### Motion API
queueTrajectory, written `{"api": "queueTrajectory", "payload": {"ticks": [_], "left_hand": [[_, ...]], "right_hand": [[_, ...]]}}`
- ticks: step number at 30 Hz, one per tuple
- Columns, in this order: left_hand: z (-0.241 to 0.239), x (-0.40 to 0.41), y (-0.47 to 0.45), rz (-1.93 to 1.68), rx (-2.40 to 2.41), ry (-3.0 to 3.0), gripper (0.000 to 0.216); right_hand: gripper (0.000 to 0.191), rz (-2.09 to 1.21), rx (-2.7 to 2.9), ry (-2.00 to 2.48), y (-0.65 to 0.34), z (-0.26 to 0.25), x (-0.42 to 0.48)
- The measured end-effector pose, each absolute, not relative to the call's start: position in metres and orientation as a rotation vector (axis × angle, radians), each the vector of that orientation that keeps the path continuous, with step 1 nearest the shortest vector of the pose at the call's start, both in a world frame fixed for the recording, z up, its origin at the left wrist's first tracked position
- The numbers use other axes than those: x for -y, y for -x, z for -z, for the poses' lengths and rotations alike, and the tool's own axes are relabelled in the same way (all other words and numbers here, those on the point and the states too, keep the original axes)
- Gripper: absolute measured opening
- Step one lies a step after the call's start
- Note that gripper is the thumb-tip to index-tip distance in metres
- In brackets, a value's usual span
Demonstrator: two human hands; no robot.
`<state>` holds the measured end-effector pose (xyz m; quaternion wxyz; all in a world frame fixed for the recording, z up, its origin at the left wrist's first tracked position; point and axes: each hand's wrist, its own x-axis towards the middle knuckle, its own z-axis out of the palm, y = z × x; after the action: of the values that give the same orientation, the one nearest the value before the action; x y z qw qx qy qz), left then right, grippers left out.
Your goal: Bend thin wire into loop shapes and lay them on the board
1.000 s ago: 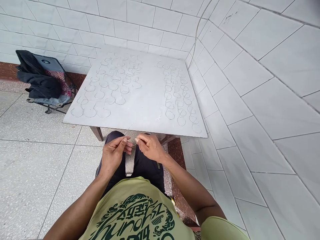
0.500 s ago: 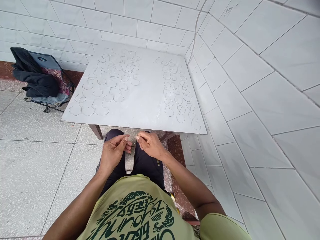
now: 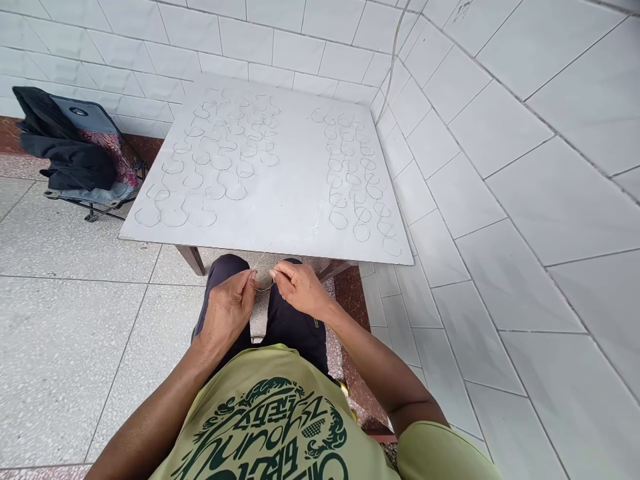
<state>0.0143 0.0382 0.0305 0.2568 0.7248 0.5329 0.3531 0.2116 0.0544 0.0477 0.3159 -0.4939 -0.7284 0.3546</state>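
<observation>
Between my two hands, just off the front edge of the table and above my knees, is a thin curved wire (image 3: pixel 264 289). My left hand (image 3: pixel 231 304) pinches it between thumb and fingers, and a loose end sticks up past the fingertips toward the table edge. With thumb and forefinger my right hand (image 3: pixel 299 288) grips the other side of the wire. The wire bows downward in the small gap between the hands. On the white table (image 3: pixel 285 223) lie many thin wire loops, open curved ones (image 3: pixel 203 219) at left and rounder ones (image 3: pixel 339 220) at right.
A folding chair (image 3: pixel 95 153) with dark cloth on it stands left of the table. Tiled walls border the table behind and at right, and a cable (image 3: pixel 393 63) runs down the corner. Speckled floor tiles (image 3: pixel 65 333) spread out at left.
My left hand has turned, its fingers now curled in closer around the wire. The wire's loose end leans further right. My right hand has hardly moved.
</observation>
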Motion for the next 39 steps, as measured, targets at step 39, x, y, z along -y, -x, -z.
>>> {"api": "queueTrajectory", "payload": {"ticks": [39], "left_hand": [[0.072,-0.059,0.044,-0.689,-1.809,-1.869,0.032]], "right_hand": [[0.026,-0.787,1.787,1.586,-0.311,-0.083,-0.200]]}}
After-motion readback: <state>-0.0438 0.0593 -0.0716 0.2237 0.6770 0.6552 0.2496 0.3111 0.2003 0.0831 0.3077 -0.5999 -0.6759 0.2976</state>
